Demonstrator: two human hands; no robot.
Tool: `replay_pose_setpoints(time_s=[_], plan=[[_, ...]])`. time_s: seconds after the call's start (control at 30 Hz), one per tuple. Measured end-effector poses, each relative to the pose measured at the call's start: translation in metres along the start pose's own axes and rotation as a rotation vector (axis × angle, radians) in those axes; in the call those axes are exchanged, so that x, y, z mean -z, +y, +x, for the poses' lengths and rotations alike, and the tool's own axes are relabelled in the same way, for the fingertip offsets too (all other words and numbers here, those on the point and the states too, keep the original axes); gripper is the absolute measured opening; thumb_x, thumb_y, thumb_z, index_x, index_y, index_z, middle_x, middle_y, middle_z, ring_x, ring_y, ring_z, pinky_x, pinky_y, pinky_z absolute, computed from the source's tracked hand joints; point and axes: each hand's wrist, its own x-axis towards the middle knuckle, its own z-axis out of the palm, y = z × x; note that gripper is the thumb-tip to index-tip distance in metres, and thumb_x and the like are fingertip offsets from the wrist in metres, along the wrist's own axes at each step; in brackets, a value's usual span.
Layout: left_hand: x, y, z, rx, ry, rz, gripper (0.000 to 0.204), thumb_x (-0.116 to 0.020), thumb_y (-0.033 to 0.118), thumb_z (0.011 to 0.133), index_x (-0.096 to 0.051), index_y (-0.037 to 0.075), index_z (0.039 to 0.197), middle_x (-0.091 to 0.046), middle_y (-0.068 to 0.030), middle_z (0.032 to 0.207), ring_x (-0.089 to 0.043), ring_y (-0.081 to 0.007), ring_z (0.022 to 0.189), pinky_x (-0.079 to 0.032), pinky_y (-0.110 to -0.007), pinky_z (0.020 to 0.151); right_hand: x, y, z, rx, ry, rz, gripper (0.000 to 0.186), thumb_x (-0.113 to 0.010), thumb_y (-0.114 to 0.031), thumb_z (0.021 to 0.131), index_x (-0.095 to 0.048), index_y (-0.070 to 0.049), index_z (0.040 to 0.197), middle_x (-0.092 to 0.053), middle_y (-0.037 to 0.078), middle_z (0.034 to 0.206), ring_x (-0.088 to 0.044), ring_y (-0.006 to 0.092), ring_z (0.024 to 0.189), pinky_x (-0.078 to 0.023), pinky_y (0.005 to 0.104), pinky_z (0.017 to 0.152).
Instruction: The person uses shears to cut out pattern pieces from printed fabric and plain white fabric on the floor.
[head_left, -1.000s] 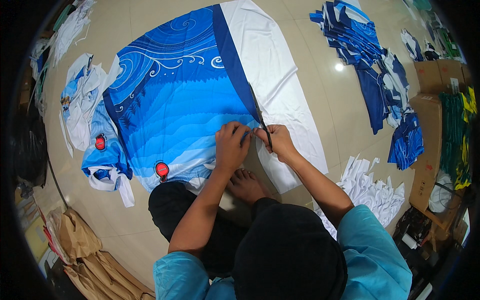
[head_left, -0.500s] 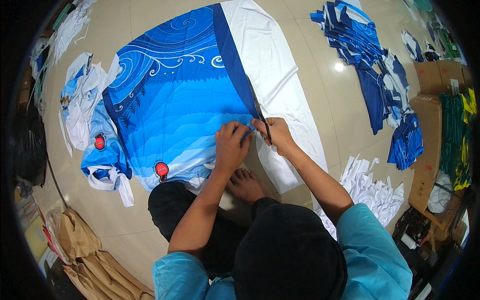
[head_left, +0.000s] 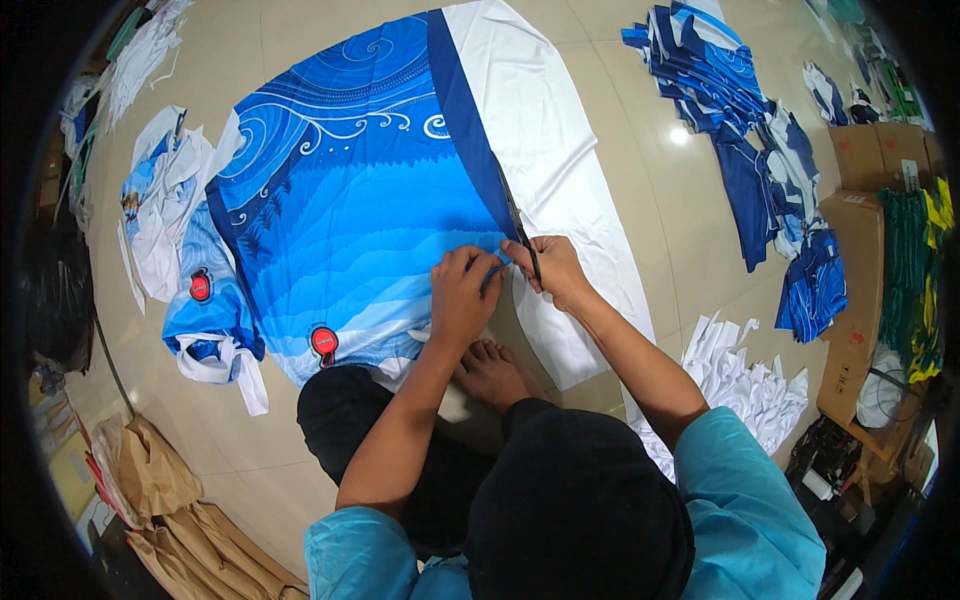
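A large printed fabric, blue with waves, swirls and a navy band, lies spread on the floor. Along its right side runs a white fabric margin, split from the blue part at its near end. My right hand is closed round the dark handles of a pair of scissors; their blades point away from me along the navy band's edge. Just left of them, my left hand pinches the blue fabric's edge. A round red and black badge is printed near the fabric's lower left.
Crumpled white and blue fabric pieces lie at the left. On the right are a stack of blue cut pieces, a heap of white scraps and cardboard boxes. My bare foot rests beside the fabric's near edge. Brown paper lies lower left.
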Motion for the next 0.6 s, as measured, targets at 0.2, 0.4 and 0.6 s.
replay_pose_setpoints(time_s=[0.2,0.4,0.6], plan=[[0.0,0.0,-0.001,-0.004,0.002,-0.013,0.021,-0.083,0.013,0.092,-0.077,0.012,0.112,-0.067,-0.005,0.116,-0.064,-0.0311,0.111,-0.045,-0.048,0.091,0.0,0.0,0.001,0.015,-0.013,0.015,0.051,-0.092,-0.041,0.092,-0.061,-0.009,0.067,-0.055,0.001,0.056,-0.047,0.0099,0.043,-0.033,0.0284,0.041],[0.001,0.0,0.0,-0.01,-0.005,-0.01,0.018,-0.082,0.014,0.093,-0.077,0.011,0.11,-0.067,-0.008,0.115,-0.065,-0.0329,0.111,-0.046,-0.048,0.092,-0.003,-0.016,0.009,-0.023,-0.013,0.004,0.049,-0.092,-0.043,0.092,-0.062,-0.009,0.072,-0.055,0.0,0.058,-0.047,0.0085,0.044,-0.032,0.0268,0.041],[0.0,-0.001,0.0,-0.018,0.007,-0.018,0.018,-0.082,0.013,0.093,-0.077,0.011,0.11,-0.067,-0.0071,0.114,-0.064,-0.0326,0.111,-0.046,-0.049,0.091,-0.004,-0.021,0.017,-0.042,-0.006,-0.003,0.047,-0.092,-0.042,0.092,-0.063,-0.009,0.075,-0.056,-0.001,0.059,-0.048,0.0074,0.044,-0.033,0.0253,0.041]])
